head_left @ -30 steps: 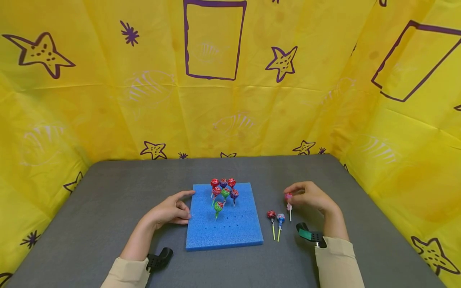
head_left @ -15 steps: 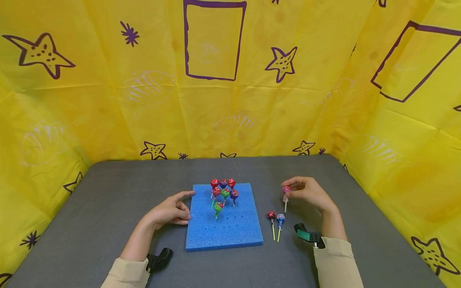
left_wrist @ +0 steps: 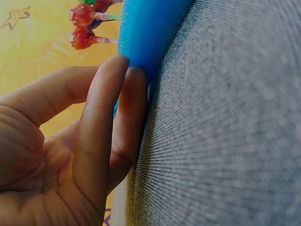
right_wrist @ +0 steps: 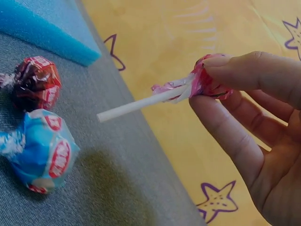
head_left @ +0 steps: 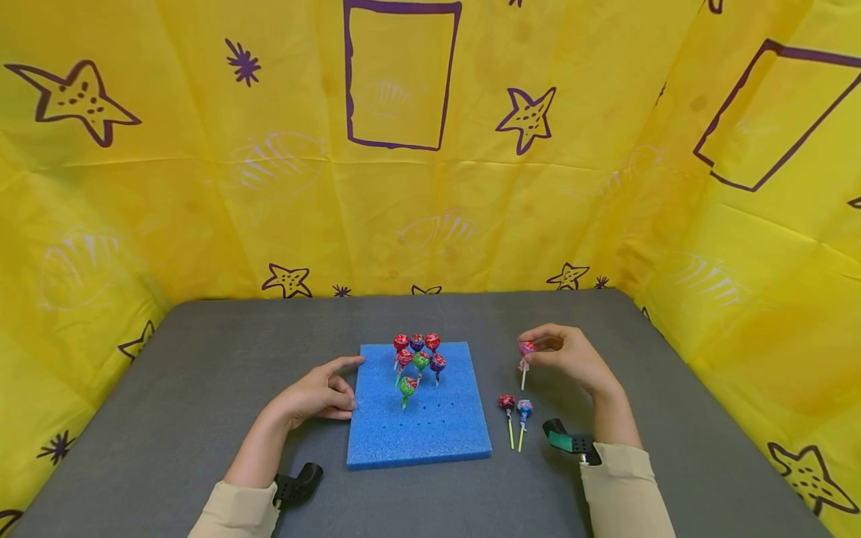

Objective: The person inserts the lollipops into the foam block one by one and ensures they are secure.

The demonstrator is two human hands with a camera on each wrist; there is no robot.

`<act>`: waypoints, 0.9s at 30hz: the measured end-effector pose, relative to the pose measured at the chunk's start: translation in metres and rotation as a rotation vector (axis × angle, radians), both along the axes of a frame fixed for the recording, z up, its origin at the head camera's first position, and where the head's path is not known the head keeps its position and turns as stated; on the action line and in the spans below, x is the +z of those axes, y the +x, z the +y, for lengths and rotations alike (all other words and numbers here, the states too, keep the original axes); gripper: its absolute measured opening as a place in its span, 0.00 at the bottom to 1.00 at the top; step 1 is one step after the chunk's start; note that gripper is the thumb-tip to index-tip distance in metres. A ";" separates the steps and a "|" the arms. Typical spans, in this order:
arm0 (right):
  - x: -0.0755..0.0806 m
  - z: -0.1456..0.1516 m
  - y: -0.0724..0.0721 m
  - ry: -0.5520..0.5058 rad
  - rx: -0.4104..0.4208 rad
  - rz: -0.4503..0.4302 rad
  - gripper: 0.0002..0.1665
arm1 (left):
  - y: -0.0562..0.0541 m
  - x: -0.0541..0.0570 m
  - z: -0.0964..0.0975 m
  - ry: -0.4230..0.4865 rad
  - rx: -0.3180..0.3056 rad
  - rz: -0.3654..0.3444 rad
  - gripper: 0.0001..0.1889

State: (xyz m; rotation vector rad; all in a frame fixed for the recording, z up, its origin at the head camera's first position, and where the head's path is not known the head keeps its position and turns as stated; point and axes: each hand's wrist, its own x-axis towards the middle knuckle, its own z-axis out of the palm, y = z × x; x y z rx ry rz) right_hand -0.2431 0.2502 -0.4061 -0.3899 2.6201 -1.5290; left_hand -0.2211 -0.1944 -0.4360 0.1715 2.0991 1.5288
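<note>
Between thumb and fingertips, my right hand (head_left: 570,360) pinches a pink-wrapped lollipop (head_left: 527,348) by its head. Its white stick (right_wrist: 129,108) points down in the head view, and the right wrist view shows it above the table. My left hand (head_left: 320,390) touches the left edge of a blue foam board (head_left: 418,446), the index finger reaching toward its far corner. In the left wrist view, the fingertips (left_wrist: 115,70) meet the foam's side. Several lollipops stand in the foam, including a green one (head_left: 408,386) nearest me. Rows of small holes show in front of it.
Right of the board, a dark red lollipop (head_left: 507,402) and a blue lollipop (head_left: 524,408) lie side by side on the grey table (head_left: 269,321), their yellow sticks toward me. A yellow patterned curtain (head_left: 417,194) stands behind the table and along its sides.
My right hand has moved left and slightly away from me, carrying the pink lollipop off its earlier spot. The left hand and the board have stayed still.
</note>
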 end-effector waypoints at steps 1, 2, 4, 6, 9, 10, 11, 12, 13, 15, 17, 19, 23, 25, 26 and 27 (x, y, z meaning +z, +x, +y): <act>0.000 -0.001 0.000 -0.002 0.004 0.001 0.21 | 0.000 0.000 0.000 0.001 0.000 0.000 0.41; 0.000 -0.002 0.000 -0.002 0.007 0.004 0.21 | 0.000 0.000 0.000 0.001 -0.001 0.001 0.41; 0.000 -0.004 0.000 -0.002 0.012 0.012 0.20 | 0.000 0.000 0.000 0.002 -0.002 0.001 0.41; 0.001 -0.007 0.000 -0.010 0.018 0.026 0.20 | 0.000 0.000 0.000 0.001 -0.002 0.002 0.41; 0.002 -0.010 0.001 -0.026 0.036 0.056 0.19 | 0.000 0.001 0.000 -0.001 -0.002 0.003 0.41; 0.003 -0.012 0.001 -0.034 0.043 0.064 0.19 | 0.000 0.001 0.000 -0.002 -0.002 0.004 0.41; 0.003 -0.013 0.001 -0.042 0.054 0.074 0.19 | 0.000 0.001 0.000 -0.003 -0.003 0.004 0.41; 0.004 -0.014 0.001 -0.050 0.061 0.079 0.20 | 0.000 0.001 0.000 -0.003 -0.003 0.005 0.41; 0.004 -0.015 0.002 -0.059 0.071 0.087 0.19 | 0.000 0.001 0.000 -0.003 -0.003 0.006 0.41; 0.005 -0.017 0.002 -0.077 0.078 0.090 0.19 | 0.000 0.001 0.000 -0.002 -0.003 0.006 0.41; 0.006 -0.019 0.002 -0.090 0.085 0.095 0.18 | 0.000 0.001 0.000 0.001 -0.003 0.006 0.41; 0.005 -0.021 0.002 -0.100 0.089 0.102 0.17 | 0.000 0.001 0.000 0.003 -0.004 0.005 0.41; 0.002 -0.026 0.001 -0.110 0.102 0.126 0.18 | -0.001 0.001 0.000 0.002 -0.002 0.000 0.41; 0.000 -0.029 -0.001 -0.106 0.110 0.140 0.18 | 0.000 0.001 0.000 -0.001 0.002 -0.004 0.41; -0.001 -0.030 -0.001 -0.105 0.113 0.147 0.17 | 0.000 0.001 0.000 -0.003 0.004 -0.005 0.41; -0.002 -0.031 -0.002 -0.105 0.112 0.150 0.17 | 0.000 0.000 0.000 -0.004 0.006 -0.007 0.41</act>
